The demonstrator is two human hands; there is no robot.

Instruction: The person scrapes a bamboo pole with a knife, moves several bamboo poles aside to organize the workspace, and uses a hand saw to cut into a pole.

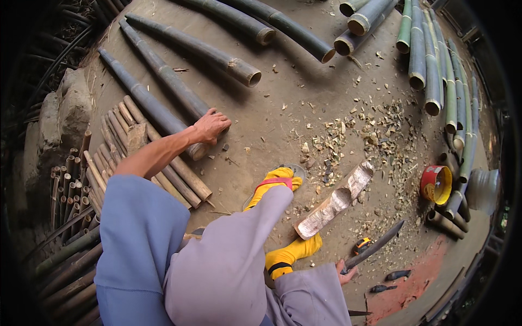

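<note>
While gripped: bamboo pole (163,117), machete (375,247)

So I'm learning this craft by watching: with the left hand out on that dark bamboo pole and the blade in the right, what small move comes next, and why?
Probably close the left hand around the end of the dark bamboo pole and drag it toward the chopping block. The hand rests on the pole's near end, while the right hand holds the long blade low beside the block, away from the pole.

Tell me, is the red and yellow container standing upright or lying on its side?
On its side: the container shows its yellow open mouth sideways.
</note>
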